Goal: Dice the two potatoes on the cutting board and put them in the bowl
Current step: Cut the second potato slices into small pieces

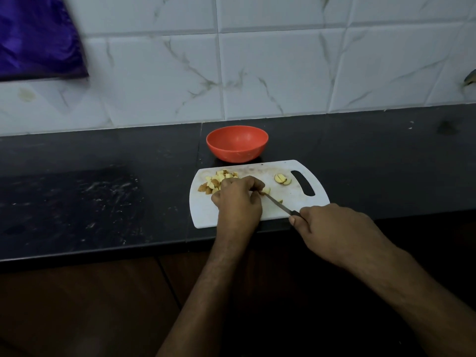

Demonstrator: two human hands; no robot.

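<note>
A white cutting board (296, 202) lies on the dark counter. A heap of diced potato (215, 182) sits at its far left. My left hand (238, 199) curls its fingers over a potato piece (267, 190) in the middle of the board. My right hand (332, 228) grips the handle of a knife (279, 203) whose blade points at that piece. A sliced potato chunk (282, 179) lies near the board's handle slot. Behind the board stands an orange bowl (237, 143), with nothing visible inside it.
The black counter (103, 191) runs left and right of the board, with white scuff marks on the left. A tiled wall (257, 60) rises behind the bowl. A purple cloth (36, 37) hangs at the upper left.
</note>
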